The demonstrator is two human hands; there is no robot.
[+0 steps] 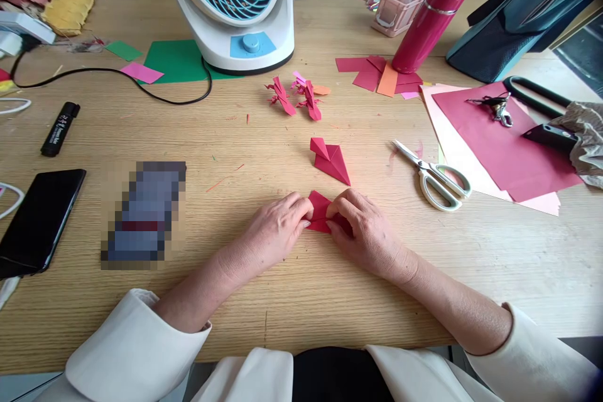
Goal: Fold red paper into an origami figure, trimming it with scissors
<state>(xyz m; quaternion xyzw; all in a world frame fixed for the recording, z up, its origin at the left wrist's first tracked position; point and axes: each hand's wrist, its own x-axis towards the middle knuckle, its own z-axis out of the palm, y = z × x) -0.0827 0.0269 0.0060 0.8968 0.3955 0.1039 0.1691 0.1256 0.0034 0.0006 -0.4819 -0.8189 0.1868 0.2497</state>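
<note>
A small folded piece of red paper (319, 206) lies between my two hands on the wooden table. My left hand (281, 221) pinches its left edge with thumb and fingers. On the other side, my right hand (360, 226) grips the paper's right edge, fingers curled over it. Just beyond sits another folded red paper piece (333, 162) with a pointed end toward me. Farther back are two finished-looking red origami figures, one (281, 97) on the left and one (309, 102) on the right. White-handled scissors (436, 181) rest to the right of my right hand.
A white fan (249, 6) stands at the back. Behind the scissors are large red sheets (499, 157), a red thermos (431, 25) and a dark bag (513, 19). To the left lie a black phone (42, 220), a marker (60, 129) and a cable (141, 93).
</note>
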